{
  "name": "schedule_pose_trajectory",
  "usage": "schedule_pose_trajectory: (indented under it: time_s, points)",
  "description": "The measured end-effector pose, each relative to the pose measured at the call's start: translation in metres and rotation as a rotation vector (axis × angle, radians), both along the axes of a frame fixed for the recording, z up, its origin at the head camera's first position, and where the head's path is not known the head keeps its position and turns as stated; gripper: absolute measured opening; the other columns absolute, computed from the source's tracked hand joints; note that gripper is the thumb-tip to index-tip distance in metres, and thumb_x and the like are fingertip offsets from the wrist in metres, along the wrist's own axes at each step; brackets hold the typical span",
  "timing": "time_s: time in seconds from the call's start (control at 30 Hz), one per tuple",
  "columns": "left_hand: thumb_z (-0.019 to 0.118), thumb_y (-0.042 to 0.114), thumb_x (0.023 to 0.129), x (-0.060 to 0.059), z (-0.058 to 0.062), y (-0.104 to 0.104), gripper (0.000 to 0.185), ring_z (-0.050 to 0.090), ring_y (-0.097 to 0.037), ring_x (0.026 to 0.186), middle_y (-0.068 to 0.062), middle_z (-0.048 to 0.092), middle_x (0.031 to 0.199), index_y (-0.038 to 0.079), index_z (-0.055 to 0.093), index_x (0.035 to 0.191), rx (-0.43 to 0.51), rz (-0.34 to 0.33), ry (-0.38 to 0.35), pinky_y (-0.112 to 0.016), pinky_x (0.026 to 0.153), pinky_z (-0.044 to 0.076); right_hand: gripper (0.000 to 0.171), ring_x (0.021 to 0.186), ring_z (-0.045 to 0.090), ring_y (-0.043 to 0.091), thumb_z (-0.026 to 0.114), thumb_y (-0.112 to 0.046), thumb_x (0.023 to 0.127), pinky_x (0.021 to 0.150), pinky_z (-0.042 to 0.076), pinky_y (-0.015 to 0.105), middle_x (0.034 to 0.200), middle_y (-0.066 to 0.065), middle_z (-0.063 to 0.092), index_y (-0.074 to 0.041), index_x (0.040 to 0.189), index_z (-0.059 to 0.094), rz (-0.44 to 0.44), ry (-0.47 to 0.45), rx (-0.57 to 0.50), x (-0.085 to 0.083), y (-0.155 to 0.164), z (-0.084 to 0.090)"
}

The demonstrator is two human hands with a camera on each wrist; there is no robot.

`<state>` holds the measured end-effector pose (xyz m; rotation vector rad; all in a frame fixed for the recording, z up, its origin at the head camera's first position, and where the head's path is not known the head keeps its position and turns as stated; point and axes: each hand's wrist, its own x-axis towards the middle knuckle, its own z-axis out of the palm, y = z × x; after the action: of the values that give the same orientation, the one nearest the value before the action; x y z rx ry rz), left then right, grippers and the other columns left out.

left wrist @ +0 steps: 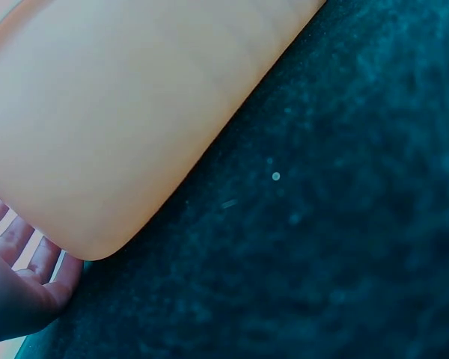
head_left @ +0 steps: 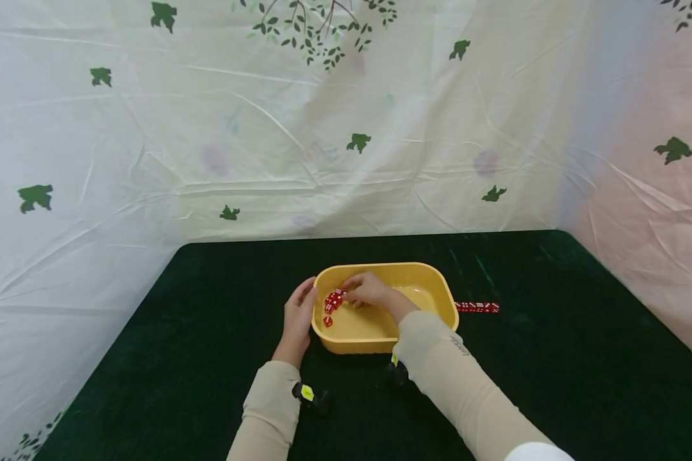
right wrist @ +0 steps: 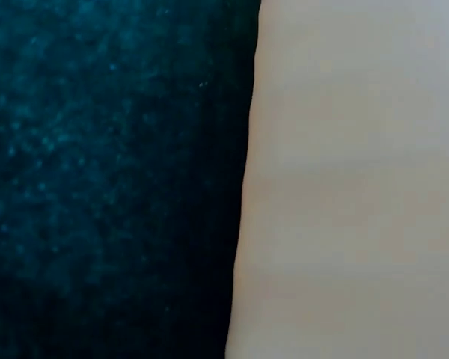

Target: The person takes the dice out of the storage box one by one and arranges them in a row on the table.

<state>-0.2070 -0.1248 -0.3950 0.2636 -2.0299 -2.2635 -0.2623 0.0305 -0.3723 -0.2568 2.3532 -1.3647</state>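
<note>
A yellow plastic tub (head_left: pixel 438 291) stands on the dark green table cloth (head_left: pixel 207 333). Several small red dice (head_left: pixel 330 306) lie inside it at the left end. My right hand (head_left: pixel 364 289) reaches into the tub and its curled fingers touch the dice pile; whether it pinches one cannot be told. My left hand (head_left: pixel 297 319) rests flat against the tub's outer left wall, fingers straight. In the left wrist view the tub's wall (left wrist: pixel 112 127) fills the upper left with my left hand (left wrist: pixel 19 288) below it. The right wrist view shows only the tub's wall (right wrist: pixel 359 187) and cloth.
A short row of red dice (head_left: pixel 477 307) lies on the cloth just right of the tub. A pale curtain with green leaf prints (head_left: pixel 346 128) closes off the back and both sides. The table's edges run along the curtain.
</note>
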Motion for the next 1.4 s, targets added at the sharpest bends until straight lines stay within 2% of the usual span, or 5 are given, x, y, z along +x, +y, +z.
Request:
schedule_pose_trajectory:
  time_s: [0.2, 0.53, 1.07, 1.4]
  points:
    - [0.045, 0.023, 0.09, 0.0005, -0.0002, 0.0004, 0.034, 0.043, -0.02, 0.109, -0.006, 0.044, 0.123, 0.013, 0.046, 0.123, -0.005, -0.001, -0.007, -0.034, 0.089, 0.037, 0.024, 0.054, 0.047, 0.015, 0.061, -0.004, 0.077, 0.053, 0.045, 0.023, 0.072, 0.008, 0.056, 0.002, 0.101, 0.06, 0.007, 0.026, 0.006, 0.0019, 0.0, -0.001]
    - [0.045, 0.022, 0.09, 0.0019, -0.0005, -0.0006, 0.034, 0.043, -0.02, 0.109, -0.006, 0.044, 0.123, 0.012, 0.046, 0.123, -0.013, 0.002, 0.005, -0.034, 0.09, 0.036, 0.017, 0.047, 0.041, 0.011, 0.065, -0.004, 0.074, 0.045, 0.038, 0.019, 0.07, 0.003, 0.053, 0.0, 0.09, 0.063, 0.026, 0.081, 0.063, 0.0027, -0.0018, -0.006]
    - [0.045, 0.024, 0.09, 0.0004, -0.0029, 0.0044, 0.034, 0.043, -0.02, 0.109, -0.006, 0.044, 0.123, 0.013, 0.047, 0.122, -0.019, 0.004, -0.014, -0.035, 0.089, 0.037, 0.016, 0.058, 0.046, 0.015, 0.064, -0.008, 0.076, 0.051, 0.041, 0.023, 0.083, 0.005, 0.053, -0.005, 0.092, 0.064, 0.05, 0.099, 0.146, 0.0055, 0.0039, -0.0056]
    - [0.046, 0.024, 0.09, 0.0011, -0.0022, 0.0033, 0.034, 0.043, -0.02, 0.109, -0.005, 0.044, 0.123, 0.014, 0.047, 0.122, -0.011, 0.011, -0.022, -0.034, 0.089, 0.037, 0.012, 0.049, 0.045, 0.013, 0.063, -0.007, 0.077, 0.047, 0.041, 0.021, 0.067, 0.005, 0.054, -0.001, 0.087, 0.063, 0.05, 0.101, 0.126, 0.0041, 0.0032, 0.0005]
